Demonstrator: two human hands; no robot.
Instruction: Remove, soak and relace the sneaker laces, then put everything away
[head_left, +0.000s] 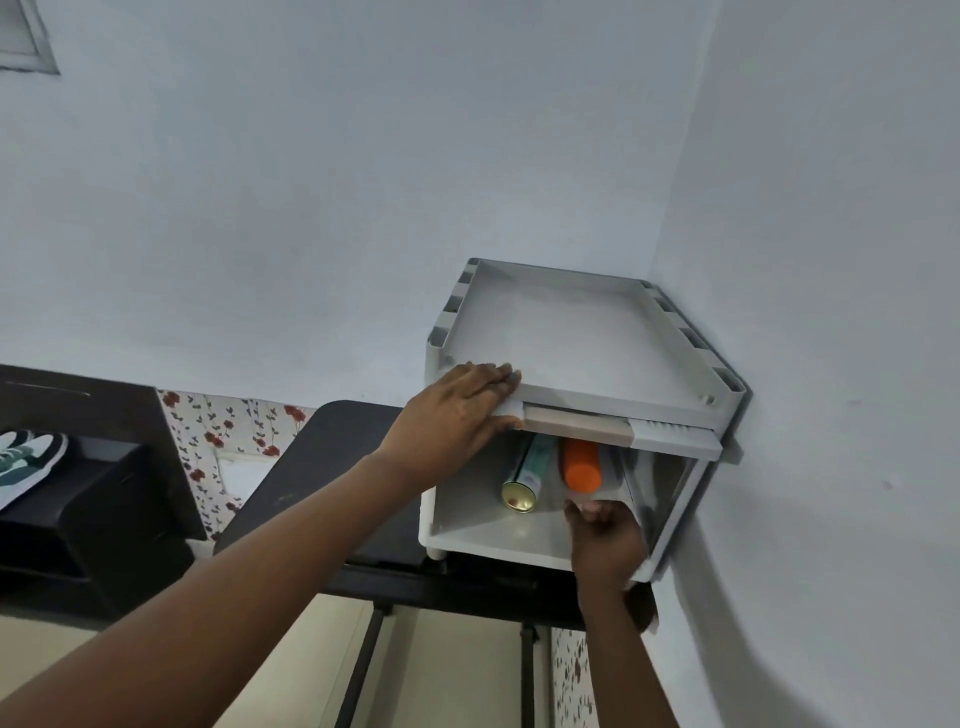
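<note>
Two cans (524, 475), two sneakers (28, 462), one cabinet (587, 338).

- On my feed the light is soft and even, cool in tone, washing the pale wall (311, 208).
- I see no hard glare; only a dull sheen on the gold base of the green spray can (519, 498).
- The open compartment of the grey plastic storage box (582, 332) sits in mild shadow.
- The right hand (605, 540) is motion-blurred.
- Wide-angle bending curves the wall corner at the right edge.
</note>
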